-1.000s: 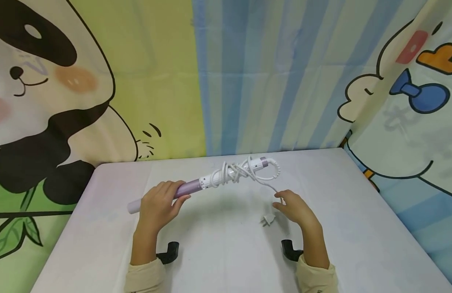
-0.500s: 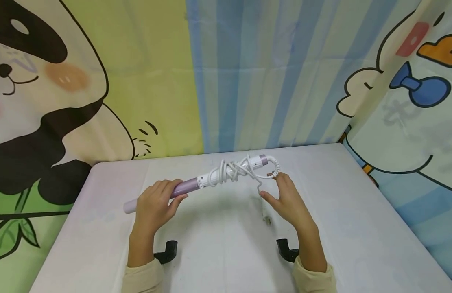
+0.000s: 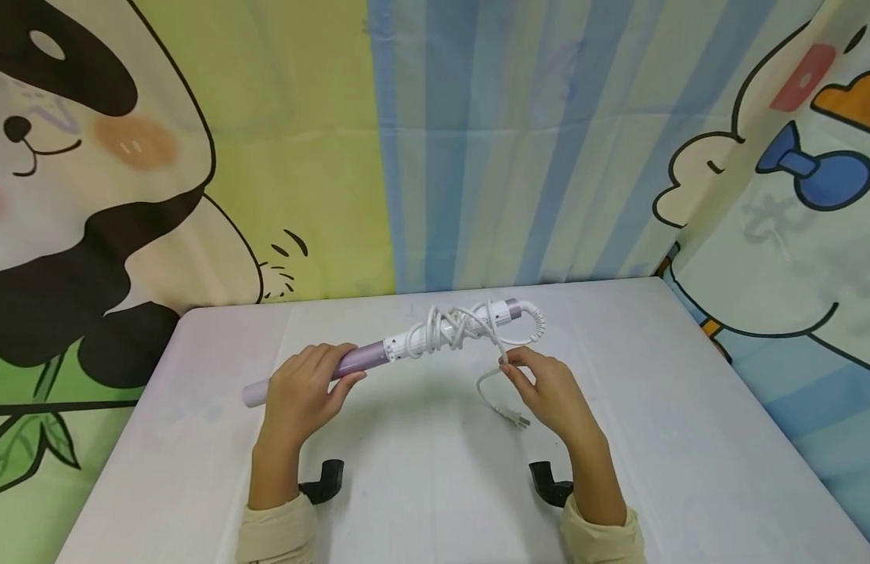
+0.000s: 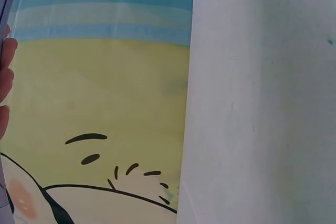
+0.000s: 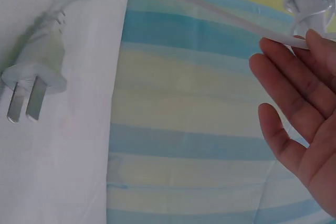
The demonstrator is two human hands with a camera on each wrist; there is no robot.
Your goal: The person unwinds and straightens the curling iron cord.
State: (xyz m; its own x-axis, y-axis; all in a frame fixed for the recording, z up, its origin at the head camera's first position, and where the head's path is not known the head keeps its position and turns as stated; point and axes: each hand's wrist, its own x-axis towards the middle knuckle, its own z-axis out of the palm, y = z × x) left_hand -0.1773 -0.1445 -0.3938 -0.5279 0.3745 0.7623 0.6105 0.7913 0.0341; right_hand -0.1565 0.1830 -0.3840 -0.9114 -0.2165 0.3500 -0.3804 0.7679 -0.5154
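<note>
My left hand point(image 3: 304, 395) grips the lilac barrel of a hair curling iron point(image 3: 364, 358), held tilted above the table with its white handle up to the right. White power cord point(image 3: 435, 332) is wound in several loops round that handle. Between thumb and fingertips, my right hand point(image 3: 554, 392) pinches the cord just below the handle. From there the free end curves down to a two-pin plug point(image 3: 517, 420). In the right wrist view the plug point(image 5: 39, 59) hangs with its flat pins down. Only a few left fingertips point(image 4: 6, 83) show in the left wrist view, beside the barrel.
A white table point(image 3: 420, 486) lies under the hands. Behind it hangs a cartoon-printed cloth point(image 3: 477, 157), which also covers the right side. Black curved pieces point(image 3: 325, 482) sit by both wrists.
My right hand has shifted left and up along the cord, from near the plug to just under the handle. The plug's short end now hangs in a curve. My left hand keeps its grip.
</note>
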